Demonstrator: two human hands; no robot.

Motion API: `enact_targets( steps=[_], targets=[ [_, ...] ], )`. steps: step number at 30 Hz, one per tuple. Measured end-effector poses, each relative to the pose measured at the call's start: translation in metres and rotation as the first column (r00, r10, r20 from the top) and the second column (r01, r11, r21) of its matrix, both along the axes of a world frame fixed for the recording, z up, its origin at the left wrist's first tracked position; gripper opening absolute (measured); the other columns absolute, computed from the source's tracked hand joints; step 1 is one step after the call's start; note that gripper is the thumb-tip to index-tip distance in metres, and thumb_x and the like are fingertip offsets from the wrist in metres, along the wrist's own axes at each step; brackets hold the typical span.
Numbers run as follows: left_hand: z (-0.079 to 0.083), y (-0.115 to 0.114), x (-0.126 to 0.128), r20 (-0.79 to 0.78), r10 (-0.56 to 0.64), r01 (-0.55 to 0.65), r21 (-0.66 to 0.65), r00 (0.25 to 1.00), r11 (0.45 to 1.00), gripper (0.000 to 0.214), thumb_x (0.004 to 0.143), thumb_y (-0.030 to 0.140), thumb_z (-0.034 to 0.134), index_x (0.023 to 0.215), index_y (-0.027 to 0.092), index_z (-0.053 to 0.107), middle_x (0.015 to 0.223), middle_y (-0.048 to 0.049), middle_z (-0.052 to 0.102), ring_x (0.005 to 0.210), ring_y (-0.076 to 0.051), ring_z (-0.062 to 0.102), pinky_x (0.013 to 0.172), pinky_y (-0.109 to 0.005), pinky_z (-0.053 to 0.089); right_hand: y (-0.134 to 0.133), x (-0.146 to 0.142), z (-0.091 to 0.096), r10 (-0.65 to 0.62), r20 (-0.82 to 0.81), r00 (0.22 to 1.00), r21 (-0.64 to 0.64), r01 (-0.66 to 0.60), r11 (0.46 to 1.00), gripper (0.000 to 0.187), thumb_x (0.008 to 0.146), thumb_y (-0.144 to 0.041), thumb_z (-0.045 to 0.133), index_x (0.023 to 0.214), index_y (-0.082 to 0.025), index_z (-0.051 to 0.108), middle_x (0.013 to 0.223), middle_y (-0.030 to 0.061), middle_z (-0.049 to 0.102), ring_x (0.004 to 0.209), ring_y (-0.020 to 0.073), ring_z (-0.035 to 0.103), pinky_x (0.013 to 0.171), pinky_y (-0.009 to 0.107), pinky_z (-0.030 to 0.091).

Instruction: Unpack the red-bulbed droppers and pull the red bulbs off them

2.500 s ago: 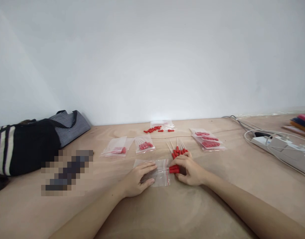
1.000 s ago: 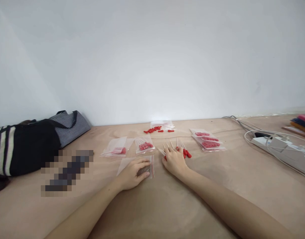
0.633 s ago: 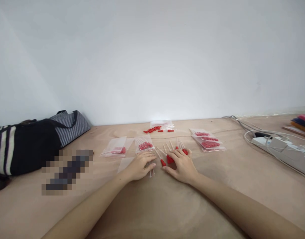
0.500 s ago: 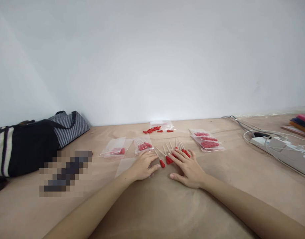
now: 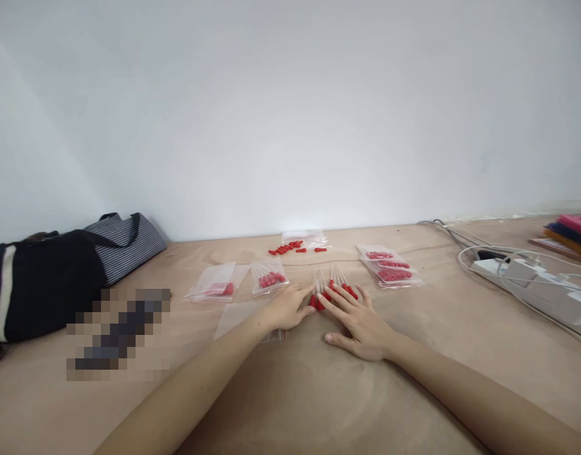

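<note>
Several glass droppers with red rubber bulbs (image 5: 351,292) lie fanned out on the table, thin tips pointing away from me. My right hand (image 5: 359,319) is open, its spread fingers resting on or just over the bulbs. To its left, my left hand (image 5: 290,308) is open too, fingers stretched toward the leftmost dropper (image 5: 311,301), touching or nearly touching its bulb. An unfilled clear bag (image 5: 236,318) lies partly under my left hand and forearm. Just beyond that hand is a clear zip bag (image 5: 269,277) with several droppers inside.
Loose red bulbs (image 5: 285,248) lie at the back beside a bag of glass tubes (image 5: 305,238). Filled bags (image 5: 393,268) are stacked on the right, another bag (image 5: 217,283) on the left. A power strip (image 5: 527,285) with cables is far right, a black bag (image 5: 48,284) far left.
My left hand has moved right, and the leftmost dropper has slid in against the others. The droppers now lie closer together. My right hand has stayed nearly in place.
</note>
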State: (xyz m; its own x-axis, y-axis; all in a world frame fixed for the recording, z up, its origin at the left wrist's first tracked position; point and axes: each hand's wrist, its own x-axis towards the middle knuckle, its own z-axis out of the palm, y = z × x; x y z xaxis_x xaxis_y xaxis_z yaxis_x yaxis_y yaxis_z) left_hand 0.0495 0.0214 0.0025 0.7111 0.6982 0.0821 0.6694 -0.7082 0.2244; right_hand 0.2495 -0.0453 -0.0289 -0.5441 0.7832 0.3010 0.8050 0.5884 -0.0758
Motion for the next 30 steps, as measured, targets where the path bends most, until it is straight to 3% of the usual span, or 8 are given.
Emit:
enact_targets(
  steps=[4,8,12,15,18,22,26,30],
  targets=[
    [0.001,0.001,-0.004,0.049,-0.010,0.012,-0.033,0.999,0.999,0.052,0.081,0.032,0.054,0.128,0.018,0.038,0.130,-0.0088,0.046,0.117,-0.023,0.045,0.096,-0.034,0.036,0.001,0.000,0.000,0.023,-0.006,1.000,0.010,-0.023,1.000,0.072,0.082,-0.059,0.033,0.139,-0.025,0.005,0.140,0.0089,0.029,0.130,0.0275,0.021,0.101,0.058,0.008],
    [-0.001,-0.007,-0.002,0.094,-0.004,0.002,0.025,0.996,1.000,0.051,0.076,0.038,0.059,0.121,0.018,0.045,0.121,-0.0089,0.054,0.110,-0.024,0.051,0.091,-0.035,0.039,0.002,0.000,0.000,0.037,-0.016,0.999,-0.006,-0.037,0.999,0.070,0.082,-0.060,0.032,0.139,-0.025,0.009,0.140,0.0084,0.028,0.130,0.0275,0.021,0.101,0.058,0.008],
    [-0.004,-0.016,0.007,0.139,0.051,-0.064,0.091,0.989,0.994,0.048,0.073,0.045,0.061,0.113,0.021,0.051,0.111,-0.0069,0.060,0.101,-0.025,0.055,0.090,-0.041,0.038,0.005,-0.003,0.000,0.061,-0.045,0.997,-0.044,-0.063,0.997,0.081,0.081,-0.060,0.033,0.139,-0.017,-0.003,0.140,0.0133,0.026,0.130,0.0266,0.020,0.102,0.056,0.009],
    [-0.007,-0.020,0.013,0.137,0.094,-0.111,0.124,0.986,0.986,0.040,0.075,0.039,0.060,0.110,0.021,0.052,0.100,-0.0053,0.064,0.093,-0.025,0.058,0.092,-0.044,0.035,0.007,-0.005,0.000,0.088,-0.062,0.994,-0.066,-0.092,0.994,0.085,0.081,-0.059,0.035,0.139,-0.012,-0.006,0.141,0.0161,0.023,0.131,0.0253,0.018,0.102,0.055,0.010],
    [-0.011,-0.023,0.013,0.124,0.082,-0.103,0.171,0.989,0.980,0.034,0.079,0.034,0.056,0.110,0.021,0.053,0.097,-0.0050,0.064,0.093,-0.024,0.058,0.094,-0.043,0.034,0.008,-0.001,0.000,0.029,-0.090,0.995,-0.071,-0.036,0.997,0.078,0.082,-0.056,0.037,0.140,-0.014,0.006,0.141,0.0140,0.025,0.131,0.0246,0.019,0.102,0.055,0.011],
    [-0.013,-0.025,0.007,0.099,0.061,-0.085,0.265,0.993,0.960,0.031,0.083,0.031,0.050,0.112,0.021,0.053,0.111,-0.0079,0.059,0.107,-0.025,0.051,0.094,-0.041,0.035,0.007,0.008,0.000,-0.062,-0.107,0.992,-0.065,0.055,0.996,0.057,0.084,-0.052,0.037,0.134,-0.026,0.029,0.138,0.0075,0.034,0.128,0.0245,0.026,0.100,0.057,0.012],
    [-0.012,-0.028,0.001,0.051,0.096,-0.107,0.299,0.994,0.948,0.036,0.083,0.034,0.049,0.115,0.017,0.052,0.119,-0.0119,0.054,0.112,-0.028,0.046,0.095,-0.043,0.035,0.007,0.012,0.002,-0.112,-0.122,0.986,-0.048,0.107,0.993,0.050,0.085,-0.049,0.037,0.131,-0.029,0.035,0.136,0.0072,0.038,0.125,0.0248,0.031,0.098,0.057,0.014],
    [-0.012,-0.028,0.002,0.059,0.095,-0.107,0.246,0.994,0.963,0.039,0.084,0.038,0.046,0.118,0.018,0.049,0.118,-0.0111,0.054,0.113,-0.028,0.045,0.095,-0.044,0.034,0.007,0.010,0.003,-0.076,-0.115,0.990,-0.039,0.072,0.997,0.053,0.083,-0.050,0.039,0.132,-0.029,0.034,0.134,0.0091,0.040,0.124,0.0261,0.032,0.097,0.057,0.015]
  ],
)
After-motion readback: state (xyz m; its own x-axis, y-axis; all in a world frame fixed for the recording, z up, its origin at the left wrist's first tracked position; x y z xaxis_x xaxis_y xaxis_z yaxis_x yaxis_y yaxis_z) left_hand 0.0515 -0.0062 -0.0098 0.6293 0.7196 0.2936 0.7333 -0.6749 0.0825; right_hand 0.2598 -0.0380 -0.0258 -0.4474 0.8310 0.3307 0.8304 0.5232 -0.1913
